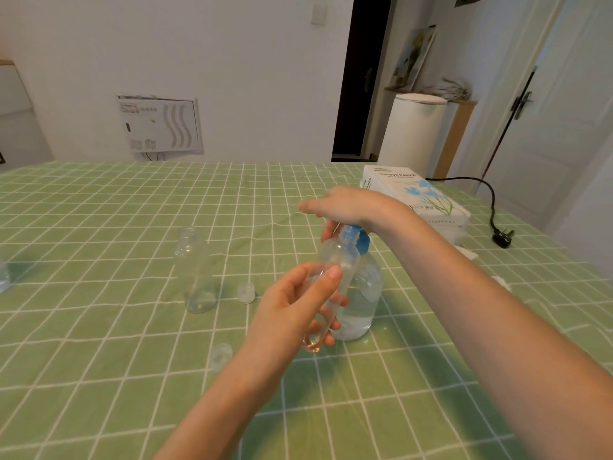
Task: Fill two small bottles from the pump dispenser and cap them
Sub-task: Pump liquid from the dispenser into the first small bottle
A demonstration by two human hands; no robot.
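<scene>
My left hand [295,310] grips a small clear bottle [335,270], tilted, with its mouth up against the blue nozzle of the pump dispenser [361,293]. A little liquid sits in the bottle's bottom. My right hand [345,204] rests palm down on the dispenser's blue pump head, fingers fairly straight. A second small clear bottle [195,270] stands uncapped and apart to the left. Two clear caps lie on the cloth, one [246,292] beside that bottle and one [221,355] nearer me.
A green checked tablecloth [116,360] covers the table. A tissue paper box [414,200] sits behind the dispenser at the right, with a black plug and cord [502,237] further right. Part of another clear container [3,273] shows at the left edge.
</scene>
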